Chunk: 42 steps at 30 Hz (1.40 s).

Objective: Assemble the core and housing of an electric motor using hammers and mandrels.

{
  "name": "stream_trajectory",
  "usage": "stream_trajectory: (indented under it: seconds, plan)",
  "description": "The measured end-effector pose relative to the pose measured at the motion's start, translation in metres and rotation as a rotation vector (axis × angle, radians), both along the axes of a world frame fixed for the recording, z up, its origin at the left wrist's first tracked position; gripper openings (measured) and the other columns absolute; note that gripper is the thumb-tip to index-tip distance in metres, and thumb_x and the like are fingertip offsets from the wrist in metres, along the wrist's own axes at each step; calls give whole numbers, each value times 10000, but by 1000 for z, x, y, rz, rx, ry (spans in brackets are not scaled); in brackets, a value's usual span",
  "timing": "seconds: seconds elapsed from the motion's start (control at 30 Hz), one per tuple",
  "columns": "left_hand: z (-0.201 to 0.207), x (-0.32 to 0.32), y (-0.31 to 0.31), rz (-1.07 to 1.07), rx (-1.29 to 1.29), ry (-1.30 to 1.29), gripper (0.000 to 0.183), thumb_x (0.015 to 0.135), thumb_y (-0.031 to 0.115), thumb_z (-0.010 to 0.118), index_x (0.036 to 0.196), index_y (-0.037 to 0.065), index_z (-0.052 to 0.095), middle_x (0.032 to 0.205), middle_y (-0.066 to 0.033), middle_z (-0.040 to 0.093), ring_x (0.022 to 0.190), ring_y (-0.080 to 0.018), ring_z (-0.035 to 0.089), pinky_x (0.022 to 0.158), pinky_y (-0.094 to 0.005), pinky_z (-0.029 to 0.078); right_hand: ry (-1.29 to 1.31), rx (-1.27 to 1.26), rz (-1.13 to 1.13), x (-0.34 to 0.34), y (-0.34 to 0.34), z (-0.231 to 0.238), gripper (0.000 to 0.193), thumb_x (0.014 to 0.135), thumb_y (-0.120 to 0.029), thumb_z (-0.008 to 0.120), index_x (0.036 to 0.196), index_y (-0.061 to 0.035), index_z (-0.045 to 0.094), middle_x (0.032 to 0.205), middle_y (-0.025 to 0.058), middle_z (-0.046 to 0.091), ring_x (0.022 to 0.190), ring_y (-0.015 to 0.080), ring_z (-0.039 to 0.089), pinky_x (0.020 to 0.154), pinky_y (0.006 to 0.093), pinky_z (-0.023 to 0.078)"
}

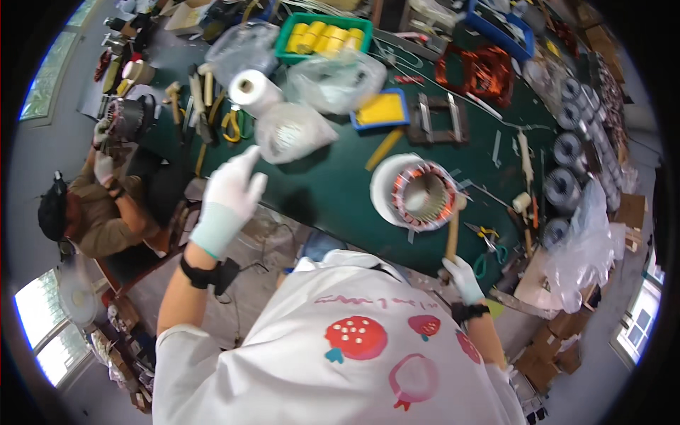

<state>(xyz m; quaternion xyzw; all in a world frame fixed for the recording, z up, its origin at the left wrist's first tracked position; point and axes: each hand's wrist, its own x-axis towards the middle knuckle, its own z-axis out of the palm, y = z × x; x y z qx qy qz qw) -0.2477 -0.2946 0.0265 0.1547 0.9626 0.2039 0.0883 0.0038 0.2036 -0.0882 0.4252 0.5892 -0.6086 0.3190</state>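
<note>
My left hand [230, 195], in a white glove, is raised over the table's near edge. Its fingers are apart and nothing is in them; a clear plastic bag of small white pieces [292, 134] lies just beyond. In my gloved right hand [465, 280] is the lower end of a wooden mallet [453, 237]. The mallet's rounded far end is beside the rim of a motor stator [446, 185], though I cannot tell whether they touch. Orange-red windings and white liners ring the stator's open bore. A round white piece [383, 190] sits against its left side.
On the green table [319, 205] stand a white roll [253, 92], a green tray [289, 35] of yellow rolls and a blue-edged tray [397, 113]. Green-handled scissors [492, 258] lie right of the mallet. Wire spools [563, 185] line the right. A co-worker [106, 212] works at left.
</note>
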Motion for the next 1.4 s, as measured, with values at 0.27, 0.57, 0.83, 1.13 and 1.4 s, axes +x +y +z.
stream_trajectory:
  seconds: [0.27, 0.57, 0.83, 1.13, 1.4]
  plan:
    - [27, 114, 116, -154, 144, -118, 471, 925, 72, 618, 1386, -15, 573, 1296, -214, 649, 1155, -351, 639, 1026, -408, 499, 217, -292, 58, -30, 31, -18, 416, 1040, -389, 601, 1219, -17, 650, 855, 74, 690, 724, 157, 664, 679, 293, 525]
    - [8, 158, 187, -310, 245, -98, 435, 905, 79, 649, 1336, 32, 618, 1271, -203, 675, 1156, -389, 636, 1017, -455, 497, 208, -187, -119, -2, 42, 27, 283, 1052, -310, 597, 1143, -45, 638, 794, -6, 602, 639, 81, 573, 576, 236, 469]
    - [-31, 187, 202, -524, 283, -288, 341, 942, 180, 628, 1266, 80, 672, 1210, -138, 712, 1108, -333, 663, 952, -452, 517, 211, 3, -4, 26, 35, 25, 270, 1060, -264, 590, 1149, -13, 637, 742, 4, 591, 569, 84, 560, 523, 243, 458]
    - [-14, 171, 128, -324, 175, -162, 308, 958, 192, 615, 1228, 56, 673, 1141, -157, 722, 1063, -362, 673, 945, -467, 521, 736, 624, -42, 22, 91, -46, 360, 1069, -118, 540, 1404, 12, 569, 1097, 45, 661, 888, 59, 600, 770, 193, 492]
    - [15, 181, 69, -120, 115, -119, 313, 954, 190, 611, 1214, 33, 685, 1070, -200, 731, 972, -387, 693, 869, -475, 552, 550, 110, 143, 21, -25, -48, 264, 1079, -108, 489, 1261, 9, 641, 957, 38, 679, 789, 69, 599, 707, 227, 505]
